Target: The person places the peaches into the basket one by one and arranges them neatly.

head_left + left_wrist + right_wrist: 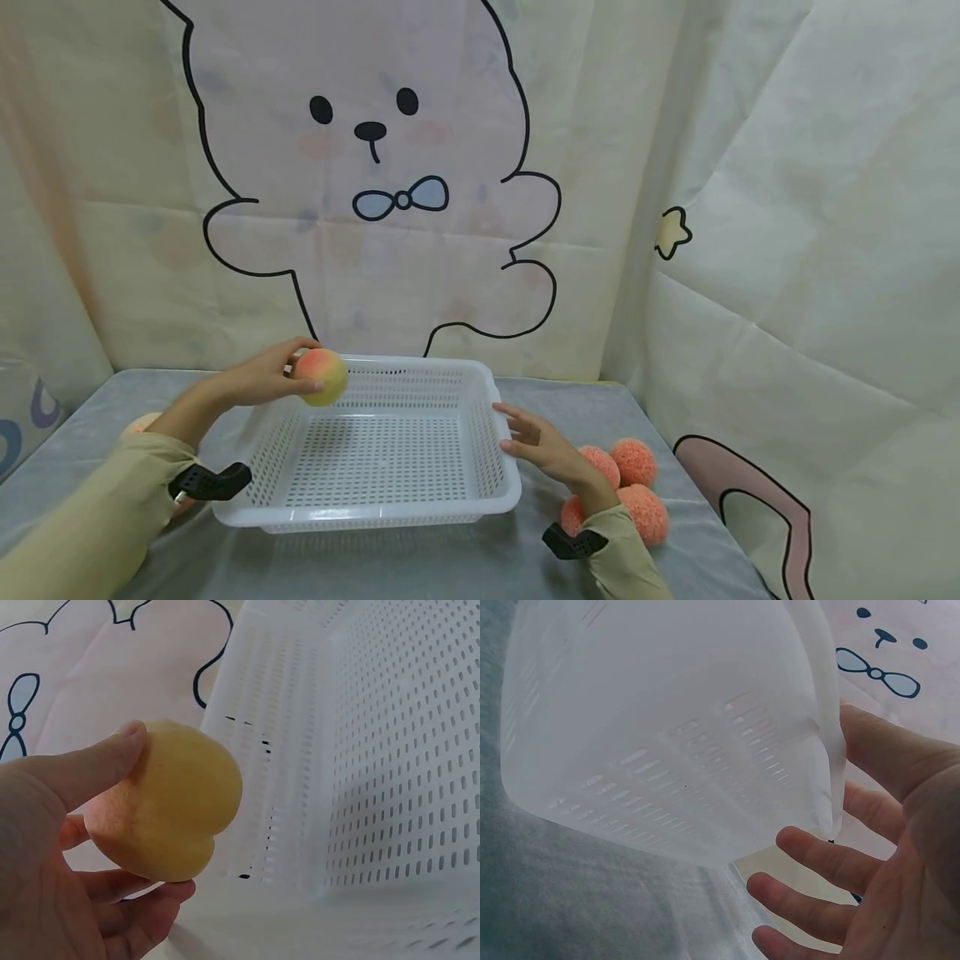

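A yellow-and-pink peach (324, 377) is gripped by the left hand (258, 377) above the left back part of a white perforated basket (375, 515). In the left wrist view the thumb and fingers of the left hand (82, 847) curl round the peach (169, 799), beside the basket's wall (262, 750). The right hand (543, 446) touches the basket's right rim. In the right wrist view, the right hand's (885, 847) thumb lies at the rim and its other fingers spread beside the basket's outer wall (667, 750). Nothing lies in the basket.
Several rough coral-coloured balls (633, 461) lie on the grey cloth-covered table (675, 550), beside and behind the right wrist. Another round object (142, 422) shows partly behind the left forearm. Printed curtains (600, 208) stand behind and at the sides.
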